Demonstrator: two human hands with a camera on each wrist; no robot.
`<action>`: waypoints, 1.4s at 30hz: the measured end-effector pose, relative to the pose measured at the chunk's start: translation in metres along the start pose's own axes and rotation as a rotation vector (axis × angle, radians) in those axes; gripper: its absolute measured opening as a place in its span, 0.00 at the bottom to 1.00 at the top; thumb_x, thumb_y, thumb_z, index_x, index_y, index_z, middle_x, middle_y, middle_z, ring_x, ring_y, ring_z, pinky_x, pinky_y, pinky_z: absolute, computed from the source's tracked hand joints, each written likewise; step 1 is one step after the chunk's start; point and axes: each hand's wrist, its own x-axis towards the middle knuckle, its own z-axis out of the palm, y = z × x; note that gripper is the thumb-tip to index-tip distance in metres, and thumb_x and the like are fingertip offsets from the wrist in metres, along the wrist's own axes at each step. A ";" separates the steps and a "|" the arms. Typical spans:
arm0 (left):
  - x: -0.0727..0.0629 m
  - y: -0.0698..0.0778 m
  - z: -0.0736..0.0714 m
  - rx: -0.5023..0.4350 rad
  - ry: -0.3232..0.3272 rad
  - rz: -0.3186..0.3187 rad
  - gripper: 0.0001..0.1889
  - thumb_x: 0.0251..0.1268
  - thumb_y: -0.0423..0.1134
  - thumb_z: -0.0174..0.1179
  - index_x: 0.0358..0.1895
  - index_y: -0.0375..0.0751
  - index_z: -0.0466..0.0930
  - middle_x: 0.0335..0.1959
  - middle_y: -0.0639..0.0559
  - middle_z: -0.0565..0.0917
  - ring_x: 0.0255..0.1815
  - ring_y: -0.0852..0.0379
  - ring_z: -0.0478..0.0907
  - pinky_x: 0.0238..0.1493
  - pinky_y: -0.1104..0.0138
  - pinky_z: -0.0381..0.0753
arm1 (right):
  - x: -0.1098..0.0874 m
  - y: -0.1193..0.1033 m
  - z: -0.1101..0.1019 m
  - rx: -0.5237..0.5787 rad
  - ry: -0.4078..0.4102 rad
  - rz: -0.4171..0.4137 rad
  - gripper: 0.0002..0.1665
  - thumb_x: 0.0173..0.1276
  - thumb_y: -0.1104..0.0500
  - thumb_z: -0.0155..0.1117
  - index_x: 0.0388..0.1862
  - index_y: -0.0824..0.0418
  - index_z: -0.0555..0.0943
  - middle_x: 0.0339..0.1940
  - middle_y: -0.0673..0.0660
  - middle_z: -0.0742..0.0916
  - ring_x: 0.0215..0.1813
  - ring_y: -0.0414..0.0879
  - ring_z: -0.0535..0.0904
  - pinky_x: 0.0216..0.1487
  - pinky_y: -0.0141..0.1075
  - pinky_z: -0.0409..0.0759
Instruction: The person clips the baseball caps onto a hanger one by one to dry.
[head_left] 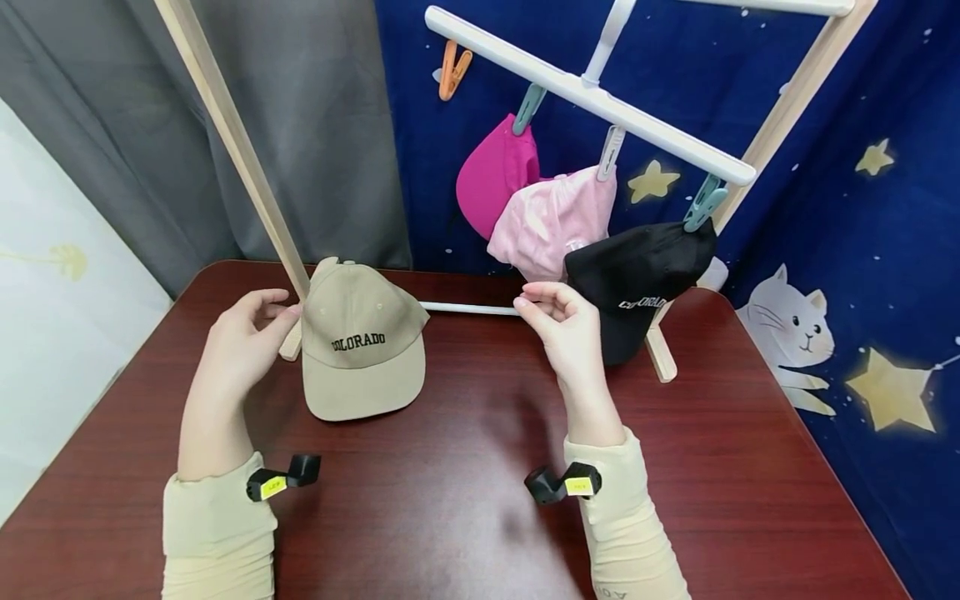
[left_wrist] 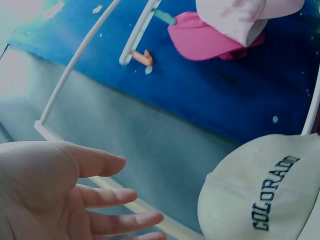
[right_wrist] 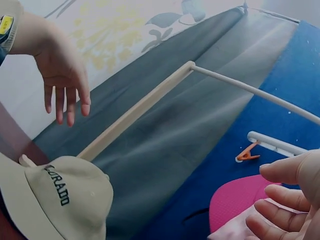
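Observation:
A beige baseball cap (head_left: pixel 360 333) lettered COLORADO leans upright by the wooden post, its brim on the table. Just left of it, my left hand (head_left: pixel 243 346) is held with loosely bent fingers and nothing in them; the left wrist view shows a gap between fingers and cap. My right hand (head_left: pixel 566 333) hovers in front of the hanging caps, fingers relaxed, holding nothing. Behind it a black cap (head_left: pixel 637 275), a light pink cap (head_left: pixel 555 217) and a bright pink cap (head_left: pixel 498 175) hang from clothespins on a white bar (head_left: pixel 525 62).
An orange clothespin (head_left: pixel 453 71) dangles unused at the bar's left end. The rack's wooden posts (head_left: pixel 232 142) and a low white rod (head_left: pixel 468 308) stand on the dark red table (head_left: pixel 420 517). Grey and blue starry curtains (head_left: pixel 315 125) hang behind.

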 end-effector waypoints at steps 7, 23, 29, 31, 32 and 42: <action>-0.001 -0.012 -0.012 -0.007 -0.013 -0.054 0.32 0.74 0.54 0.43 0.68 0.31 0.60 0.56 0.29 0.73 0.56 0.33 0.69 0.51 0.43 0.66 | -0.003 0.010 0.012 0.041 0.003 0.073 0.13 0.58 0.73 0.68 0.43 0.74 0.81 0.33 0.54 0.86 0.34 0.42 0.82 0.39 0.31 0.79; 0.007 -0.028 -0.008 -0.014 -0.082 -0.159 0.40 0.73 0.57 0.41 0.71 0.23 0.46 0.61 0.22 0.63 0.61 0.29 0.62 0.56 0.40 0.63 | -0.001 0.036 0.041 0.009 -0.037 0.282 0.17 0.60 0.67 0.69 0.49 0.68 0.80 0.44 0.60 0.85 0.36 0.40 0.81 0.45 0.44 0.79; 0.012 -0.034 -0.001 -0.034 -0.113 -0.185 0.44 0.73 0.60 0.39 0.71 0.21 0.43 0.60 0.20 0.63 0.60 0.29 0.62 0.55 0.41 0.64 | -0.003 0.050 0.049 -0.025 -0.079 0.362 0.21 0.60 0.63 0.70 0.52 0.68 0.79 0.51 0.64 0.83 0.44 0.45 0.80 0.49 0.48 0.78; 0.013 -0.035 0.001 -0.037 -0.126 -0.195 0.45 0.72 0.61 0.39 0.71 0.21 0.42 0.61 0.20 0.62 0.61 0.30 0.63 0.56 0.41 0.64 | -0.003 0.054 0.051 -0.034 -0.090 0.375 0.21 0.60 0.63 0.70 0.52 0.68 0.79 0.51 0.63 0.83 0.45 0.45 0.80 0.49 0.48 0.78; 0.014 -0.035 0.002 -0.037 -0.135 -0.200 0.46 0.72 0.62 0.39 0.71 0.21 0.41 0.61 0.20 0.62 0.61 0.30 0.63 0.56 0.41 0.64 | -0.004 0.056 0.052 -0.037 -0.094 0.379 0.22 0.60 0.63 0.71 0.53 0.68 0.79 0.51 0.63 0.83 0.45 0.45 0.80 0.50 0.48 0.78; 0.020 -0.038 0.012 0.012 -0.242 -0.202 0.50 0.70 0.65 0.37 0.69 0.16 0.39 0.60 0.20 0.65 0.59 0.31 0.66 0.58 0.41 0.65 | -0.008 0.068 0.060 0.014 -0.126 0.457 0.25 0.61 0.63 0.70 0.56 0.68 0.77 0.54 0.64 0.81 0.48 0.48 0.80 0.53 0.51 0.76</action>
